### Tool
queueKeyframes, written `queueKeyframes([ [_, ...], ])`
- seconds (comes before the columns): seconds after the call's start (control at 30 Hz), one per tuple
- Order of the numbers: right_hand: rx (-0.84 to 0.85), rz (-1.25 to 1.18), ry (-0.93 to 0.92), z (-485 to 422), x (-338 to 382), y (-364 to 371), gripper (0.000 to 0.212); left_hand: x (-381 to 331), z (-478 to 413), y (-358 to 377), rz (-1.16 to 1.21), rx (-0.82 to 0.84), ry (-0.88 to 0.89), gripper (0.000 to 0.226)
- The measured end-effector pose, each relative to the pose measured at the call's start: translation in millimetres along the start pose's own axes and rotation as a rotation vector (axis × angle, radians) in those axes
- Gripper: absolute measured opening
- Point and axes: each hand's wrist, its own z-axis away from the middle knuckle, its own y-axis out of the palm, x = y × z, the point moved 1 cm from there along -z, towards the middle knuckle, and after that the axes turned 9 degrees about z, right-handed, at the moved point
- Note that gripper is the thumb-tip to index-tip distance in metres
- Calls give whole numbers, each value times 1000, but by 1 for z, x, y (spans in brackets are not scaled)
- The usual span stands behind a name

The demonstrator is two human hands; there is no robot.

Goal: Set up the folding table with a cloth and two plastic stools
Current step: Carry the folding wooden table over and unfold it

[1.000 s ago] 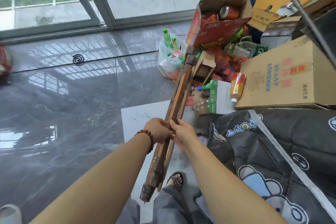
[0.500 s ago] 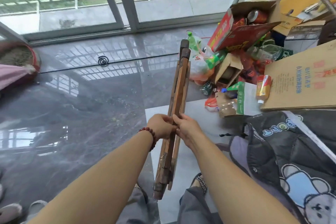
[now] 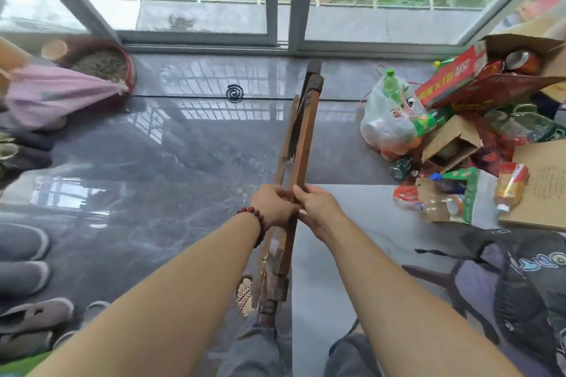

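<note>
The folding table is folded flat and seen edge-on, a narrow bundle of worn wooden rails running from the lower centre of the frame up toward the glass doors. Both hands hold it at mid-length: the left hand has its fingers curled round the left rail, and the right hand is wrapped round the right rail, the two almost touching. Whether its lower end rests on the floor I cannot tell.

The step looks like opening the frame. It would go best over the bare dark tiles left of centre, away from the plastic bag and cardboard boxes at the right. Draw the rails apart evenly, keep fingers out of the hinge gap, and mind the feet sliding on glossy tile.
</note>
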Motion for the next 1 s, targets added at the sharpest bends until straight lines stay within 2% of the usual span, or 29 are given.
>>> queueKeyframes([
  [0.07, 10, 25, -4, -1, -2, 20, 13, 10, -1, -17, 11, -13, -10, 19],
  [0.27, 71, 92, 42, -1, -15, 60, 35, 41, 4, -48, 39, -53, -52, 32],
  [0.5, 106, 175, 36, -8, -44, 93, 21, 80, 11, -72, 76, -89, -86, 30],
  [0.67, 67, 207, 33, -20, -54, 117, 44, 89, 12, -91, 76, -107, -68, 30],
  [1.0, 45, 136, 24, -10, -62, 175, 48, 111, 24, -148, 72, -96, -17, 28],
])
